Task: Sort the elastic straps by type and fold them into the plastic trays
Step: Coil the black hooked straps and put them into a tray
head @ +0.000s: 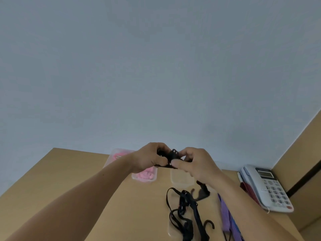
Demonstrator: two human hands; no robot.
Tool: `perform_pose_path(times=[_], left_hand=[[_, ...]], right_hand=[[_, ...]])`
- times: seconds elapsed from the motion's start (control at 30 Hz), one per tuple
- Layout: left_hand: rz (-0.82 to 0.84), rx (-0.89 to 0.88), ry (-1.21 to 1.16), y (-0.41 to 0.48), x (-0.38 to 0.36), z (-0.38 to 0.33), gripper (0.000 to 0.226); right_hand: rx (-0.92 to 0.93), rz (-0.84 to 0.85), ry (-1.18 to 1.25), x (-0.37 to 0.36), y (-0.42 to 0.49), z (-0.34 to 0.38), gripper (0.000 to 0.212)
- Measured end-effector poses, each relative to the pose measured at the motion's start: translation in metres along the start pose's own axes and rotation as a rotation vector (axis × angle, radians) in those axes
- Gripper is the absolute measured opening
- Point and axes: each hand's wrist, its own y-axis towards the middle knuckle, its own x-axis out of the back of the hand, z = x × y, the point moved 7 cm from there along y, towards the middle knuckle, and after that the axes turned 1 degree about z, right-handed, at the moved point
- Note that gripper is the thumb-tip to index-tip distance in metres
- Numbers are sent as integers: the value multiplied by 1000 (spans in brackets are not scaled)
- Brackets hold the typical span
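Frame centre: left hand and right hand pinch a narrow black elastic strap, mid-fold. Advisable: square the folds tightly, then seat it in the clear plastic tray just below.

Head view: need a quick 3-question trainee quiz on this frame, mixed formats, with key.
1. True or false: the left hand and the right hand both grip the black strap.
2. The tray showing just under the left hand holds straps of which colour? A pink, B black, C purple.
3. Fill in: right of the purple straps sits a white ____.
Key: 1 true; 2 A; 3 telephone.
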Motion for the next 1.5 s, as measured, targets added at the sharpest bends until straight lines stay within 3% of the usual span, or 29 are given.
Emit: perform_pose_path(times=[0.1, 0.17, 0.23, 0.33, 0.4, 0.53, 0.73, 0.9, 1.0, 1.1, 1.27, 1.4, 1.5], left_hand=[[12, 20, -22, 2, -2, 5, 42], [-11, 22, -183, 3, 0, 6, 49], [-93, -4, -343, 6, 6, 2, 54], [-322, -53, -563, 9, 20, 4, 44], [-380, -74, -614, 11, 21, 6, 35], [-272, -62, -487, 15, 7, 1, 22], [-82, 32, -203, 9, -9, -4, 34], [-55, 66, -385, 4, 0, 4, 60], [-99, 114, -220, 6, 7, 11, 57], [-124, 142, -71, 9, 13, 16, 29], [-94, 97, -295, 5, 11, -5, 23], [179, -9, -505, -7, 6, -47, 8], [237, -92, -379, -15, 15, -76, 17]], right_hand=[[-10, -91, 8, 11, 6, -5, 27], [-44, -138, 17, 16, 6, -11, 28], [-101, -107, 180, 15, 8, -20, 29], [-186, -28, 393, 7, 7, -29, 27], [-184, -4, 434, 2, 6, -28, 36], [-102, 7, 353, 0, 7, -20, 32], [-135, -19, 285, 2, 7, -23, 18], [-175, 30, 467, 5, 6, -32, 21], [-135, 58, 595, 0, 5, -28, 20], [-89, 113, 562, -3, 4, -24, 30], [-205, 409, 433, -23, -8, -25, 52], [-87, 510, 780, -16, -11, -7, 78], [23, 546, 903, -8, -18, 10, 73]])
